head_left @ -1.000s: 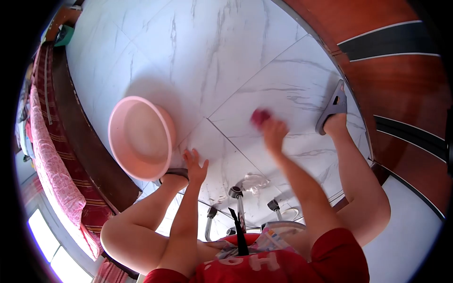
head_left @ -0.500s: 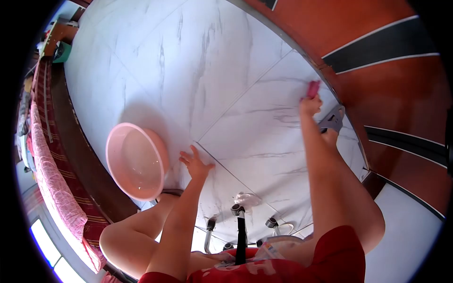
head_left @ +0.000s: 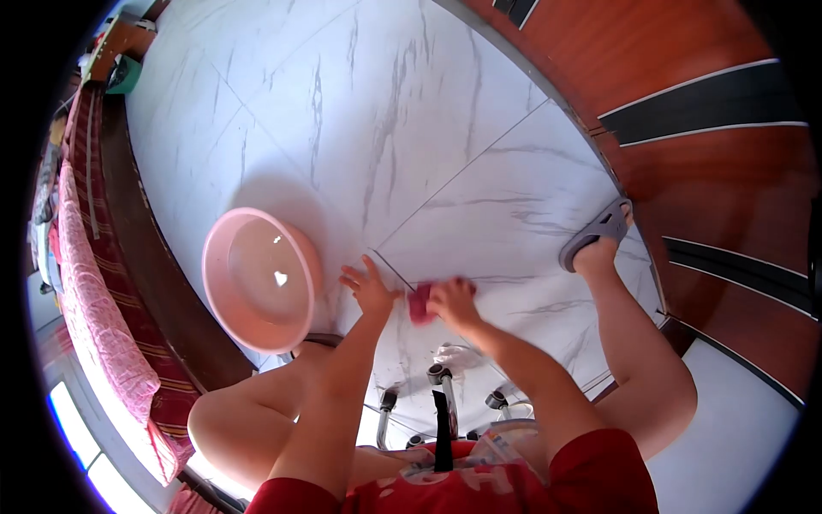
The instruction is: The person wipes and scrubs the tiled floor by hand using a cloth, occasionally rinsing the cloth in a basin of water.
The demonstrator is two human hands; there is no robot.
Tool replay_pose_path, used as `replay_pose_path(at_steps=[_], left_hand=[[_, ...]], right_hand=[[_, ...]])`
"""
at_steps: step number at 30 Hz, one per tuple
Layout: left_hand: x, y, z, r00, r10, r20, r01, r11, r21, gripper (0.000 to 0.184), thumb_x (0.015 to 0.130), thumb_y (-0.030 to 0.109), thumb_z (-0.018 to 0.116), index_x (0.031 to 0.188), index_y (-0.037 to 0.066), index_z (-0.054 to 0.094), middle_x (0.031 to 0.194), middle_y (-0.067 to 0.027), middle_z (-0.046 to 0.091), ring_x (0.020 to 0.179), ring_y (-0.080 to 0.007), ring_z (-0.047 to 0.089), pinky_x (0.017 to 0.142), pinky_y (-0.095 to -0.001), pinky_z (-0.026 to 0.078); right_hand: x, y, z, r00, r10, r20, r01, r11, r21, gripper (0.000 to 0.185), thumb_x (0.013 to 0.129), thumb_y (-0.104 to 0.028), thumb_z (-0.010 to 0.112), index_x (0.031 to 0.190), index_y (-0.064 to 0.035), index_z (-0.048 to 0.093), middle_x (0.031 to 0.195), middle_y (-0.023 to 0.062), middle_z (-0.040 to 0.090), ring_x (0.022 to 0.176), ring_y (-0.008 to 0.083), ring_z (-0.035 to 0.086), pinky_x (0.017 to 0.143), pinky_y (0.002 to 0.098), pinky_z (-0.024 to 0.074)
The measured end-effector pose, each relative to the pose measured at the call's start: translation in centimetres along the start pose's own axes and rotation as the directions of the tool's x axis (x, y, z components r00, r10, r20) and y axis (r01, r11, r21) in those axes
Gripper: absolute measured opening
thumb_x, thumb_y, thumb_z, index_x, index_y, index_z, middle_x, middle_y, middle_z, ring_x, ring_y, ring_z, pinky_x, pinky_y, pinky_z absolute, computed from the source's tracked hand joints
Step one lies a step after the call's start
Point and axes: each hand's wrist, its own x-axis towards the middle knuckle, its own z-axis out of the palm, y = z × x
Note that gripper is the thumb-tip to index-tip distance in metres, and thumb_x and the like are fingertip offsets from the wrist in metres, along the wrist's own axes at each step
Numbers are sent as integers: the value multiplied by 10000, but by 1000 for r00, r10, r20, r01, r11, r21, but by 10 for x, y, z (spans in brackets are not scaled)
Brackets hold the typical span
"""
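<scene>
Dark pink cloth (head_left: 419,304) lies bunched on the marbled floor tiles under my right hand (head_left: 454,305), whose fingers press round it. Just left of the cloth, my left hand (head_left: 372,289) is spread over the floor with nothing in it. A pink basin (head_left: 259,281) with water in it stands on the floor to the left of my left hand. Light glints on the water. Behind my hands, near the stool's legs, lies a crumpled whitish piece (head_left: 458,355).
Wheeled metal legs (head_left: 439,375) of a seat stand below me. My slippered foot (head_left: 599,240) rests at the right by a red-brown cabinet (head_left: 719,188). Along the left runs a bed edge with a pink cover (head_left: 94,317). A green bin (head_left: 127,75) stands at the far left.
My right hand has swept the cloth from the cabinet side back toward my left hand. The left hand stays spread near the basin. The view has shifted slightly.
</scene>
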Motion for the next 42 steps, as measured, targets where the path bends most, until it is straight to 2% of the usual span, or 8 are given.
replay_pose_path(at_steps=[2, 6, 12, 20, 23, 29, 35, 42], left_hand=[[0, -3, 4, 1000, 13, -20, -14, 1000, -20, 1221, 516, 302, 872, 1447, 174, 92, 1442, -325, -95, 1316, -547, -12, 951, -623, 327], [7, -16, 22, 990, 85, -115, -90, 995, -32, 1230, 497, 314, 878, 1442, 181, 103, 1440, -331, -75, 1308, -561, 6, 925, -626, 355], [-2, 0, -1, 999, 22, -38, -23, 1000, -17, 1207, 503, 308, 874, 1440, 194, 122, 1443, -325, -76, 1316, -547, -5, 951, -596, 350], [2, 5, -4, 1000, -26, -9, 27, 999, 35, 1216, 506, 312, 872, 1443, 206, 103, 1453, -308, -62, 1338, -508, -8, 1006, -469, 351], [-1, 3, -2, 1000, -14, -5, 14, 999, 38, 1216, 509, 309, 872, 1442, 202, 100, 1452, -309, -72, 1336, -511, -9, 981, -489, 367], [4, -1, 5, 999, 12, -40, -12, 1000, 3, 1208, 520, 309, 875, 1434, 204, 93, 1448, -317, -80, 1334, -515, -26, 931, -515, 396], [3, 1, 2, 1000, -5, -10, 4, 1000, -2, 1202, 547, 308, 867, 1432, 213, 58, 1445, -313, -116, 1340, -498, -57, 919, -527, 389], [10, -6, 13, 995, 79, -56, -77, 996, 44, 1247, 552, 381, 856, 1439, 206, -2, 1419, -357, -123, 1306, -560, -60, 954, -505, 373]], right_hand=[[-46, -18, 8, 987, -71, 142, 44, 982, 186, 100, 700, -119, 598, 731, -193, 657, 924, -29, 591, 955, 241, 495, 818, 445, 366], [-20, 44, -33, 874, 202, -442, -17, 922, 386, 113, 623, -12, 581, 676, -104, 621, 733, 72, 594, 711, 285, 547, 660, 435, 411], [13, 253, -147, 327, 743, -584, -821, 529, 214, 364, 786, -130, 553, 1129, -247, 520, 1129, 74, 513, 962, 352, 500, 773, 514, 445], [-44, -17, 46, 731, 403, -550, -431, 898, 85, 243, 756, -143, 579, 995, -182, 596, 1019, 73, 529, 1042, 336, 440, 864, 569, 293], [-89, -83, 70, 979, 174, -105, -142, 955, 260, 27, 696, -154, 612, 697, -181, 609, 839, -14, 562, 902, 229, 509, 813, 460, 331], [-52, 70, -52, 533, 462, -709, -462, 861, 213, 214, 652, 52, 566, 835, -59, 572, 838, 122, 591, 839, 326, 536, 709, 448, 437], [-91, 180, -87, 275, 802, -531, -917, 385, 107, 333, 751, -62, 567, 1062, -178, 540, 1087, 99, 520, 991, 361, 486, 771, 482, 453], [-88, -49, 41, 728, 533, -431, -541, 833, 116, 313, 599, 1, 641, 858, -170, 606, 956, 44, 532, 976, 281, 487, 785, 446, 374]])
